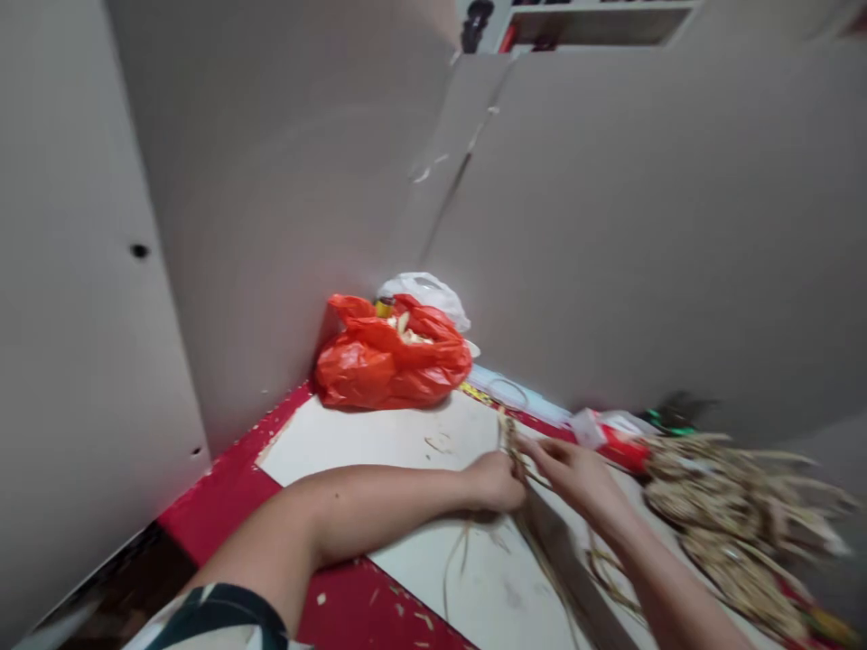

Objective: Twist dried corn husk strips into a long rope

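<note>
Standing between both hands (pixel 497 481) (pixel 574 471) is a tan fibre bundle (pixel 508 433)

At the far end, 1 red plastic bag (pixel 366 368) sits before 1 white bag (pixel 437 298), while a red-and-white packet (pixel 619 450) lies rightward, near the grey wall (pixel 643 244).

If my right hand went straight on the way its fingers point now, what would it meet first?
Most likely the tan strands in your left hand; your right hand is touching or very near them. Beyond, roughly in line, sits the red bag, though depth is hard to judge.
</note>
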Motion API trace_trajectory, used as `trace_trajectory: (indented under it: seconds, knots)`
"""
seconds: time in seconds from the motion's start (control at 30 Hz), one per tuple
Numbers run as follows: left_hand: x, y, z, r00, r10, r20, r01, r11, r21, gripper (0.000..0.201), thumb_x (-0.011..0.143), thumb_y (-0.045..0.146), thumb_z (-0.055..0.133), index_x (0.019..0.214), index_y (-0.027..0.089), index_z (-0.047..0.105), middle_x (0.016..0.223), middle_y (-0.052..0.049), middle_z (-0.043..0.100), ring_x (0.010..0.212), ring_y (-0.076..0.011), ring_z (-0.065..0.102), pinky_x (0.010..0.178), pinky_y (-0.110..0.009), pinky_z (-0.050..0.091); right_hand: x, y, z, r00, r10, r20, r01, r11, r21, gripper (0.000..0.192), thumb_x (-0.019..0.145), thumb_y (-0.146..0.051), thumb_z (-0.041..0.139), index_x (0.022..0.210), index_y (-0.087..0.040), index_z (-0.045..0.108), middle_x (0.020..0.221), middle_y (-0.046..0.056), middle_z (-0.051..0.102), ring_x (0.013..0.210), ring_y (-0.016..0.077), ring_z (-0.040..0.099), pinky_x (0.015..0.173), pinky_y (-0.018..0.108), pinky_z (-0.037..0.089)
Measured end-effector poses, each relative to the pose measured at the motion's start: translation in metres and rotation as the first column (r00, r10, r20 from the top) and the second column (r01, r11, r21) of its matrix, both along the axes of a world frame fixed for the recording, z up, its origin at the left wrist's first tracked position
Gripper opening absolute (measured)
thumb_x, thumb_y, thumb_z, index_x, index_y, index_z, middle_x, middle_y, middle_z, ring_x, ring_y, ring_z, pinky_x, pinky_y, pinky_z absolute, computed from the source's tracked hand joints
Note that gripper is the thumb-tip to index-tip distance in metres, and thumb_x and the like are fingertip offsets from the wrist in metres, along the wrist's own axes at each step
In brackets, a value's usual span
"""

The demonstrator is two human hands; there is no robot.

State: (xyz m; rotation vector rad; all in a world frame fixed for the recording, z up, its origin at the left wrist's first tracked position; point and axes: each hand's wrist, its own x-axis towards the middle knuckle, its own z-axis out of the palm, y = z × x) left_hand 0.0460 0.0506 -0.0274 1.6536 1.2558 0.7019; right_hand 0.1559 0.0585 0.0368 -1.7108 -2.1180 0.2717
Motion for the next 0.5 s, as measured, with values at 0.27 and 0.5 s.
trace_trajectory:
  seconds: [0.27,0.5]
  knots:
    - [0.007,0.007,-0.003,0.999,-0.047,0.024,0.044,0.994,0.104,0.025,0.067,0.006,0.052,0.090,0.008,0.062,0.086,-0.011,0.062,0.083,-0.0198,0.054,0.074,-0.028,0.045,-0.031,0.038,-0.002,0.977,-0.004,0.212,0.067,0.954,-0.291,0.022,0.069,-0.035,0.059,0.058,-0.016,0.058,0.055,0.003,0.057,0.054,0.0152,0.051,0.049,0.025,0.031]
    - [0.008,0.006,-0.004,1.000,-0.021,-0.005,0.021,0.999,0.049,0.010,0.078,0.018,0.056,0.081,0.009,0.061,0.075,-0.006,0.060,0.068,-0.0132,0.055,0.063,-0.026,0.046,-0.061,0.044,0.007,0.987,0.064,0.151,-0.019,0.960,-0.279,0.016,0.070,-0.018,0.055,0.055,-0.015,0.053,0.050,0.000,0.049,0.051,0.0120,0.045,0.049,0.024,0.030]
